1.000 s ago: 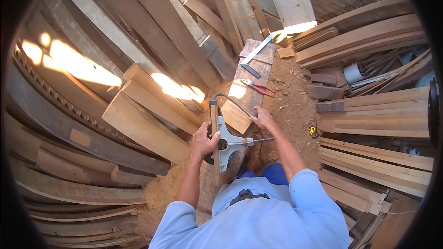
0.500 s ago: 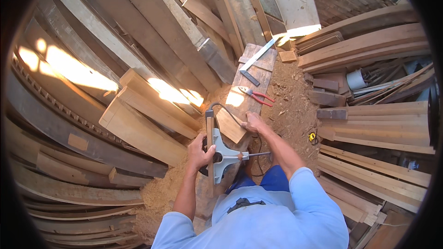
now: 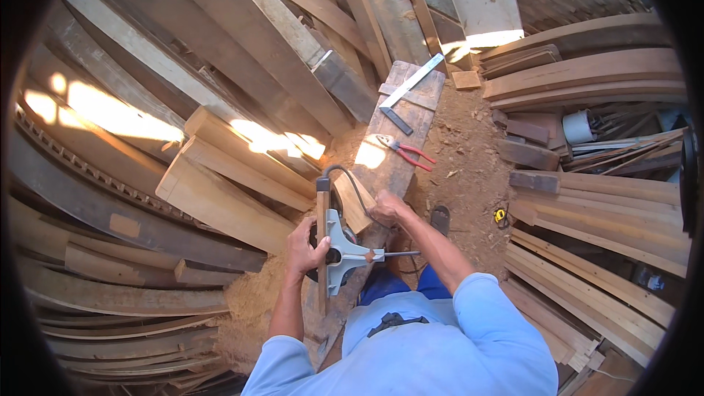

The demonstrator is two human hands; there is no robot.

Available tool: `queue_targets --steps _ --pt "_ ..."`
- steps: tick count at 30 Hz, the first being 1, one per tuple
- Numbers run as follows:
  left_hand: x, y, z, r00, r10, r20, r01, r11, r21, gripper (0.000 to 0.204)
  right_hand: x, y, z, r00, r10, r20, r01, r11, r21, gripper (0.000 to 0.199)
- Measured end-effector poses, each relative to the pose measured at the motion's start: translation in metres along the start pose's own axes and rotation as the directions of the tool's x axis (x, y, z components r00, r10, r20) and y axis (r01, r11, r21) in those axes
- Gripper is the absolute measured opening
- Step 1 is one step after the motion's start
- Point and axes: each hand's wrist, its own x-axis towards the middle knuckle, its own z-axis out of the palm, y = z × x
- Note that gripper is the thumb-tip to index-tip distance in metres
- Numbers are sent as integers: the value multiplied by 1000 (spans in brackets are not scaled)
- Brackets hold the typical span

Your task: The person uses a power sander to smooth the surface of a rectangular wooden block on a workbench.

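My left hand (image 3: pixel 302 249) grips a corded power tool (image 3: pixel 343 249) at its left side, with the thumb over a long wooden strip (image 3: pixel 323 257) along it. The tool has a grey metal base and a thin rod pointing right; its underside is partly hidden. A black cord (image 3: pixel 353 178) loops from its far end to my right hand (image 3: pixel 389 209), whose fingers are closed around it. Beneath the cord, a pale wood block (image 3: pixel 350 202) lies on the plank bench (image 3: pixel 391 169). Red-handled pliers (image 3: pixel 403 151) and a metal try square (image 3: pixel 407 92) rest farther up the bench.
Long boards (image 3: pixel 220 51) lean in stacks along the left. More stacked timber (image 3: pixel 587 73) lines the right, with a white bucket (image 3: pixel 578 126) among scraps. A yellow tape measure (image 3: pixel 501 217) sits on the sawdust-covered floor (image 3: pixel 458 150). My foot (image 3: pixel 440 218) stands right of the bench.
The power tool and my left hand have shifted slightly left. My right hand has moved left and a little nearer with the cord. A foot now shows beside my right forearm.
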Motion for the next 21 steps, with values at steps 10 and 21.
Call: queue_targets --steps 10,21 --pt "-3 -8 6 999 -36 -29 34 997 -76 48 -22 25 -26 929 -236 -286 276 956 105 40" --pt "11 -27 1 987 -116 115 124 991 -58 48 -140 196 -100 651 287 -702 201 827 525 33"
